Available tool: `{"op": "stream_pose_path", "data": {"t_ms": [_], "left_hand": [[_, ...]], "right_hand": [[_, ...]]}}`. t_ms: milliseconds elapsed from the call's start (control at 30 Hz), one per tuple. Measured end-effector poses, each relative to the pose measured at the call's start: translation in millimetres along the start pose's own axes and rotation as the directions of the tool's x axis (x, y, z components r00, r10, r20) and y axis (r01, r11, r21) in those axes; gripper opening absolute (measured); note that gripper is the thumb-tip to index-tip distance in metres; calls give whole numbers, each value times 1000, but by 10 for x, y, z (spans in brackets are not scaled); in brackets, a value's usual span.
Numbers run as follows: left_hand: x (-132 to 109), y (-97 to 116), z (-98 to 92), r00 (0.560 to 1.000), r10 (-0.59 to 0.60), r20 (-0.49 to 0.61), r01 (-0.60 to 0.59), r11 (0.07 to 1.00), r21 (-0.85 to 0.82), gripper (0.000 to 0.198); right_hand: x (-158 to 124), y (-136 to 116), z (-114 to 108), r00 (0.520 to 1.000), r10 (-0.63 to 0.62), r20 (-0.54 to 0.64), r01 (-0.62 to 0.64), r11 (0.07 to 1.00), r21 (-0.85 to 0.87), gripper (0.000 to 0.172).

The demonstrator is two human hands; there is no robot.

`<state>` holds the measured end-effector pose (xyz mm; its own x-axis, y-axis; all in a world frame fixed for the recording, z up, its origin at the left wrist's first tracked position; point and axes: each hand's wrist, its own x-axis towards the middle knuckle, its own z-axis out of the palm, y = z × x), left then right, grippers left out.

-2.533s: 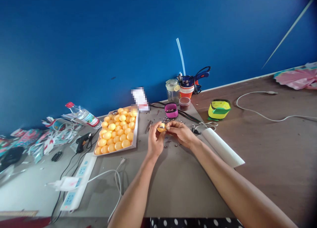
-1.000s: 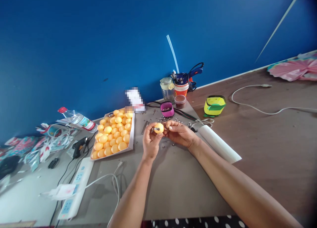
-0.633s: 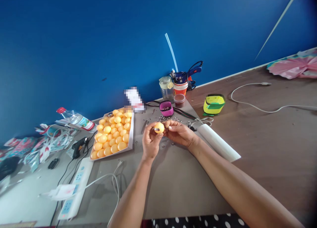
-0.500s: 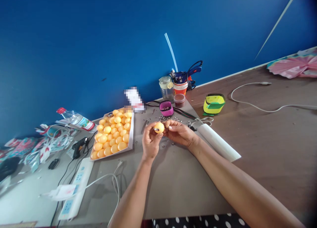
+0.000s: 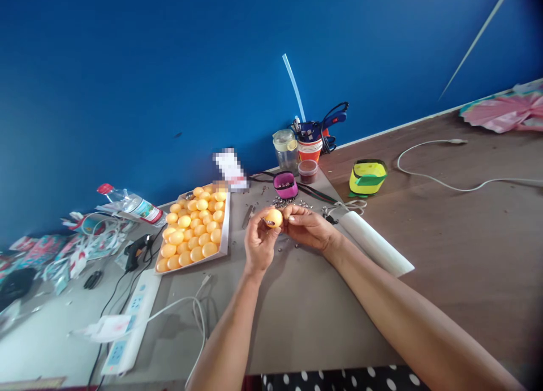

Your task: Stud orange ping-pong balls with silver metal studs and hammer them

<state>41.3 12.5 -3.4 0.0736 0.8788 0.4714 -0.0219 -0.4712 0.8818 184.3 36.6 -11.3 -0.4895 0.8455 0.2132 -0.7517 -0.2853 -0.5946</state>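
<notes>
An orange ball (image 5: 274,217) is held between both my hands above the grey mat (image 5: 297,312). My left hand (image 5: 258,243) cups it from the left with thumb and fingers closed round it. My right hand (image 5: 309,227) pinches it from the right with its fingertips. A small dark metal piece shows at the ball's left side. Several small metal bits (image 5: 283,203) lie scattered on the mat just beyond my hands.
A white tray (image 5: 225,237) of several orange balls sits to the left. A magenta cup (image 5: 285,185), jar (image 5: 285,150), orange paper cup (image 5: 310,149) with tools and yellow-green tape holder (image 5: 367,176) stand behind. A paper roll (image 5: 375,244), glue gun (image 5: 136,247), power strip (image 5: 129,317) and cables lie around.
The ball has been turned a little between my fingers and both hands stay in the same place. The camera shifted slightly since the earliest frame.
</notes>
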Motion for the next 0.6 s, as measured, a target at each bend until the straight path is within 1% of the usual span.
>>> {"op": "stream_pose_path", "data": {"t_ms": [133,267,467,600], "left_hand": [[-2,-10,-8,1000,13,-2,-13,999,45,35],[-8,-46,-20,1000,0,-12,1,998,67,35],[4,-92,-37,999,2,-52,5,992,125,35],[7,-127,-50,999,19,-46,-12,987,159,34]], "right_hand": [[-2,-2,-10,1000,3,-18,-4,1000,-27,7],[-5,3,20,998,-25,-60,21,997,-74,6],[3,18,99,984,-96,-150,65,978,-201,10],[15,26,98,979,-128,-160,72,947,-313,10]]}}
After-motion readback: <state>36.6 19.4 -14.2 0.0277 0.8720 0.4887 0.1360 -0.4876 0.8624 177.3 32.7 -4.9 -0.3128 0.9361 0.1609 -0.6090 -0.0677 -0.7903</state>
